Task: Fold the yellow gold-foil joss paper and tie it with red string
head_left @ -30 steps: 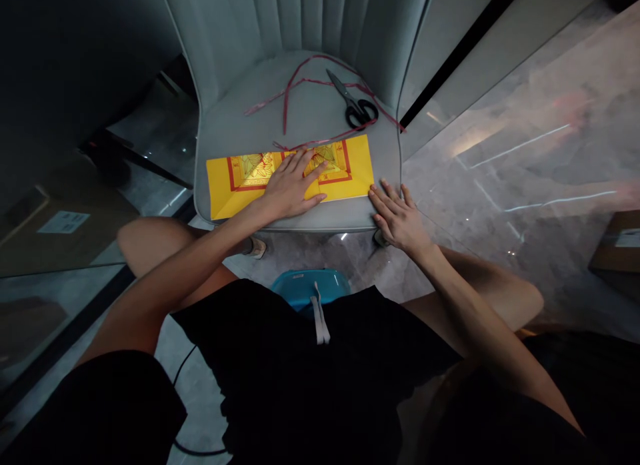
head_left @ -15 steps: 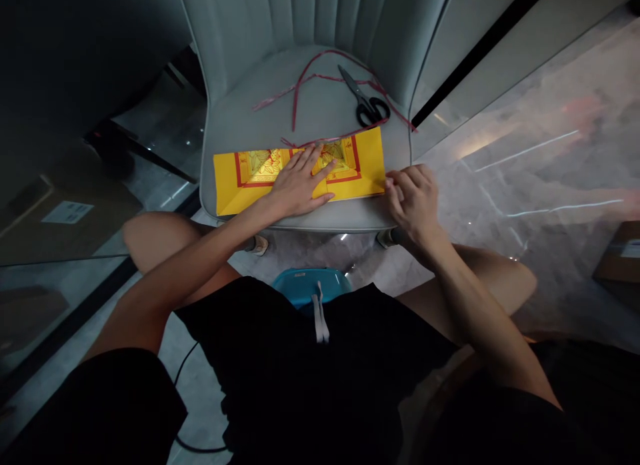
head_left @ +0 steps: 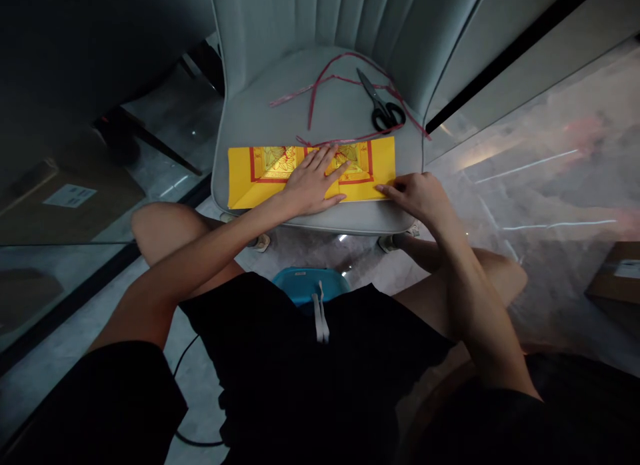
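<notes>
A folded strip of yellow paper (head_left: 384, 158) with red frames and gold printed patterns lies across the front of the grey chair seat (head_left: 250, 121). My left hand (head_left: 313, 185) rests flat on its middle, fingers spread, covering part of the print. At the paper's lower right corner, my right hand (head_left: 417, 191) has its thumb on top and its other fingers curled at the edge, pinching the corner. Black-handled scissors (head_left: 383, 105) lie behind the paper on the seat, blades pointing to the back left. Thin pink-red ribbon (head_left: 314, 95) loops loosely around them.
The chair's ribbed backrest (head_left: 325, 15) rises behind the seat. Below its front edge sits a blue plastic object (head_left: 295, 283) between my legs. Cardboard boxes (head_left: 107, 185) appear at left, one behind glass, and another box (head_left: 613, 271) is at right on the marble-look floor.
My right hand has turned and moved inward, its thumb now lying over the paper's lower right corner. My left hand stays on the paper. The view has shifted slightly.
</notes>
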The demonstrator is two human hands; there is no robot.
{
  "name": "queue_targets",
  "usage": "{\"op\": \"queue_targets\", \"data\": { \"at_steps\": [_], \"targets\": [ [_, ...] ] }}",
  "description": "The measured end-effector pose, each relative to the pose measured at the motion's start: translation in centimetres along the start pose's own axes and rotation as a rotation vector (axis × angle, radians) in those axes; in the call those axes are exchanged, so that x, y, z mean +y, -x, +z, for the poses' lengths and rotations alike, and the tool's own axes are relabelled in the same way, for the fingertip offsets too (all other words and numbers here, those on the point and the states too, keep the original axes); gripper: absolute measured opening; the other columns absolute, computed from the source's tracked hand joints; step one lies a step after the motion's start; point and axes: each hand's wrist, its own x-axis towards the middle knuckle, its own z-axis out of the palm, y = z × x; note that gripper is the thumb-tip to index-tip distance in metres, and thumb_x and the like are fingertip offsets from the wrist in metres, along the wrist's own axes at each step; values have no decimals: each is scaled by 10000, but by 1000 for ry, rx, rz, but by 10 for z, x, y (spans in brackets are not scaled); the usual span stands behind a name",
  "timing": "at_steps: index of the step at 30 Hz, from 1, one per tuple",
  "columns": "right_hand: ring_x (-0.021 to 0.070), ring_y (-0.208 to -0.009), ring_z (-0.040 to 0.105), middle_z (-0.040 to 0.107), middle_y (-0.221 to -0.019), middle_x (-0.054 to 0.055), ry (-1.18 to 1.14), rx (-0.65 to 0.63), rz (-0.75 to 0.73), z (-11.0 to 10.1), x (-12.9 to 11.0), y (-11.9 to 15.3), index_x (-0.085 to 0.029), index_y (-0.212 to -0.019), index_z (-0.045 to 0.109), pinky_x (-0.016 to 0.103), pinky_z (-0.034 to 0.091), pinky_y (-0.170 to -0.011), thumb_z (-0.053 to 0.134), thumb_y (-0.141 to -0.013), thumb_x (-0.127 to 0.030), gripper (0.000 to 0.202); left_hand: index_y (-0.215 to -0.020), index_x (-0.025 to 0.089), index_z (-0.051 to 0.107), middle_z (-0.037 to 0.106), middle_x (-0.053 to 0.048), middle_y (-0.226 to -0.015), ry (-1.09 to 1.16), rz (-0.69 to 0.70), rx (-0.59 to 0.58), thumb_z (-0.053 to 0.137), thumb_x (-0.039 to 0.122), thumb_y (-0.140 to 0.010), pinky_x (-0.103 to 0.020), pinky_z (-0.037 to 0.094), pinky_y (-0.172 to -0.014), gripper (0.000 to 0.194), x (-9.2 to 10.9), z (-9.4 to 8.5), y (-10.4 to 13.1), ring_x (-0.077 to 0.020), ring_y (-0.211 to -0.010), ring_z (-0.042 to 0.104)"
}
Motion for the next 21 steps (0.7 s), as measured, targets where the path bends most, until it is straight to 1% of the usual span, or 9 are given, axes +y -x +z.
{"op": "queue_targets", "data": {
  "at_steps": [3, 6, 8, 10, 13, 15, 16, 18, 21],
  "targets": [
    [168, -589, 504, 599, -599, 38, -121, -72, -34, -6, 8, -3, -204, -674, 664, 329, 385, -618, 530, -978, -704, 600, -1683, 176, 331, 201, -196, -1792, -10, -4, -9, 517, 546, -1024, -599, 154, -1330, 779, 2, -3, -1, -390, -1664, 165],
    [144, -524, 448, 484, -505, -17, -190, -117, -75, -18, 12, -4, -232, -579, 591, 325, 372, -568, 585, -935, -721, 605, -1665, 144, 365, 270, -213, -1768, -50, -4, 1, 508, 498, -1023, -608, 182, -1321, 747, 8, -8, 0, -409, -1648, 210],
    [139, -507, 428, 428, -479, -34, -203, -135, -88, -33, 8, -3, -243, -551, 576, 326, 369, -556, 639, -924, -660, 563, -1601, 106, 463, 404, -247, -1692, -95, 14, 39, 466, 401, -1037, -630, 251, -1289, 637, 16, -10, 4, -421, -1607, 303],
    [141, -516, 434, 404, -475, -36, -187, -138, -105, -49, -4, 0, -244, -546, 577, 331, 377, -568, 670, -929, -547, 498, -1469, 95, 603, 596, -264, -1515, -141, 104, 85, 405, 273, -1043, -636, 391, -1189, 503, 28, -10, 10, -412, -1485, 484],
    [165, -567, 506, 460, -495, -6, -85, -112, -155, -68, -39, 8, -232, -556, 579, 348, 406, -616, 646, -934, -386, 413, -1241, 165, 732, 769, -181, -1198, -193, 416, 93, 334, 144, -1049, -491, 539, -946, 442, 54, -4, 26, -310, -1166, 694],
    [195, -634, 582, 562, -563, 31, -17, -76, -175, -74, -72, 14, -213, -617, 633, 363, 447, -669, 612, -931, -314, 330, -1207, 206, 736, 790, -123, -1155, -225, 608, 73, 321, 112, -1066, -400, 529, -912, 448, 71, 3, 37, -245, -1123, 707],
    [217, -683, 622, 612, -613, 52, 6, -37, -185, -74, -90, 17, -202, -673, 671, 375, 475, -710, 591, -938, -293, 292, -1236, 211, 726, 787, -115, -1194, -238, 646, 69, 328, 101, -1067, -390, 518, -948, 446, 77, 8, 41, -236, -1162, 699],
    [273, -800, 684, 686, -729, 96, 36, 41, -189, -72, -128, 23, -180, -805, 729, 413, 514, -791, 548, -955, -250, 245, -1338, 209, 685, 754, -118, -1325, -234, 625, 46, 364, 92, -1060, -396, 503, -1027, 440, 85, 18, 46, -248, -1258, 674],
    [345, -960, 728, 751, -941, 155, 62, 20, -224, -65, -183, 28, -142, -995, 766, 447, 540, -838, 501, -966, -167, 268, -1449, 221, 626, 650, -104, -1523, -138, 408, -14, 456, 169, -1067, -411, 478, -1140, 422, 86, 31, 43, -282, -1406, 600]
  ]
}}
